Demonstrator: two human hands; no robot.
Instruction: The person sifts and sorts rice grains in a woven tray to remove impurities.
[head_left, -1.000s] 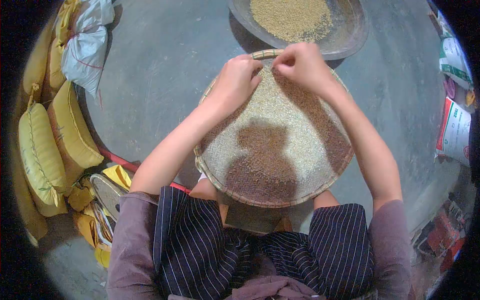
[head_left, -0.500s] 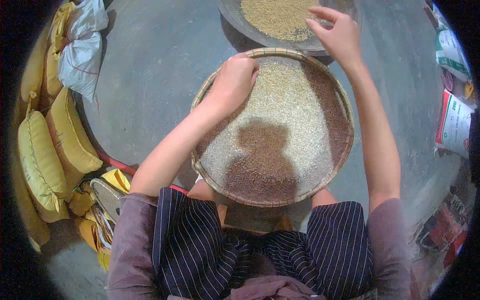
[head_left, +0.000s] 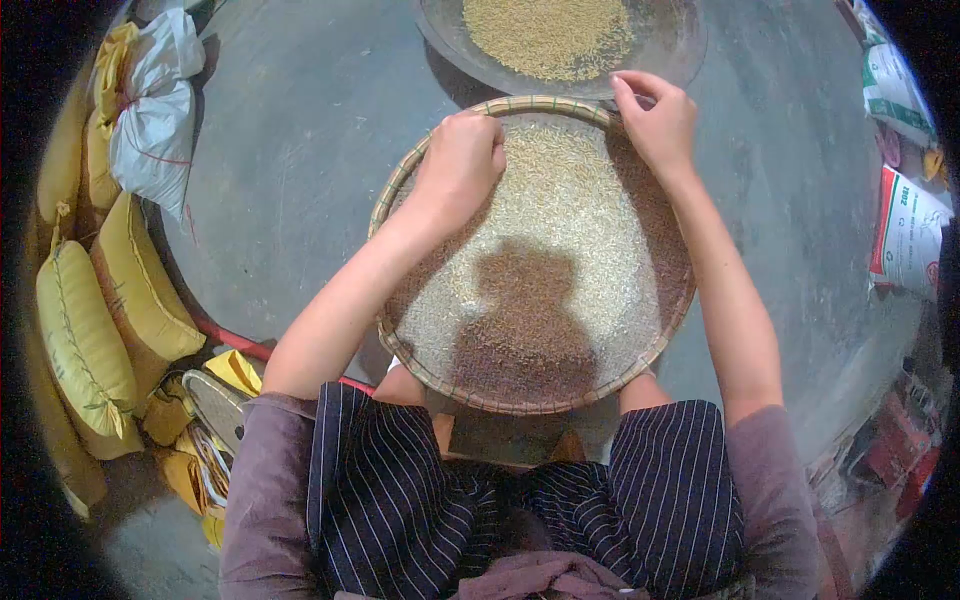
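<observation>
A round woven winnowing tray (head_left: 384, 215) with a bound rim rests across my knees. Pale grain (head_left: 570, 200) covers much of it, and my shadow falls over the lower middle. My left hand (head_left: 460, 165) is closed in a fist above the tray's upper left edge; whatever its fingers may hold is hidden. My right hand (head_left: 662, 125) hovers by the upper right rim, thumb and forefinger pinched together, and anything between them is too small to make out. Beyond the tray stands a wide shallow metal basin (head_left: 665, 60) with golden unhusked grain (head_left: 545, 35) in it.
Several filled yellow sacks (head_left: 85, 335) and a tied white bag (head_left: 155, 110) lean along the left side. Below them lie a small oval basket (head_left: 212, 400) and some yellow packaging (head_left: 236, 370). Printed white bags (head_left: 910, 235) lie at the right. Grey concrete floor (head_left: 290, 150) surrounds the tray.
My right hand has come down from over the basin to the tray's upper right rim, and its thumb and forefinger have closed together. My left hand has shifted slightly left and down, still closed.
</observation>
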